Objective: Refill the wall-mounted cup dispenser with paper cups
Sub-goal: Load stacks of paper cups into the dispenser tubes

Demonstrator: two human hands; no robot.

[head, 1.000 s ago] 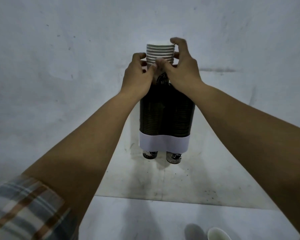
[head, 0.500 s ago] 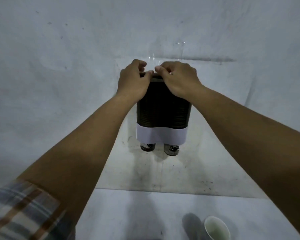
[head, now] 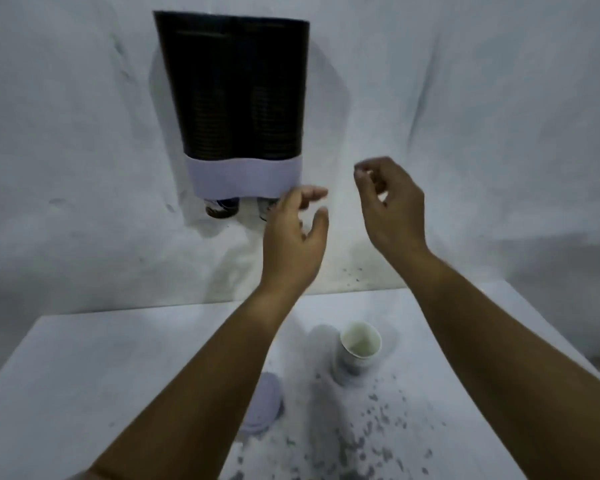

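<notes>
Head view. A dark, ribbed cup dispenser (head: 236, 88) hangs on a pale wall (head: 465, 98), its two tubes side by side and bound at the foot by a white band (head: 243, 178). Below the band a cup bottom (head: 222, 208) protrudes from the left tube; the outlet of the right tube is mostly hidden behind the left hand (head: 293, 237).

The left hand is raised in front of the dispenser's lower right corner, palm turned inward, fingers loosely spread and thumb apart; it holds nothing. Whether its fingertips touch the band cannot be told. The right hand (head: 390, 206) hovers to the right of the dispenser, clear of it, with the fingers curled inward and the thumb and forefinger drawn near each other; nothing is visible in its grasp.

Beneath the hands lies a white surface (head: 84, 375), speckled with dark flecks on its right half. On it stands a short stack of paper cups (head: 357, 351), upright with the open mouth facing up, below and between the two forearms. To its left, partly covered by the left forearm, lies a flat pale disc (head: 265, 407); its nature cannot be told.
</notes>
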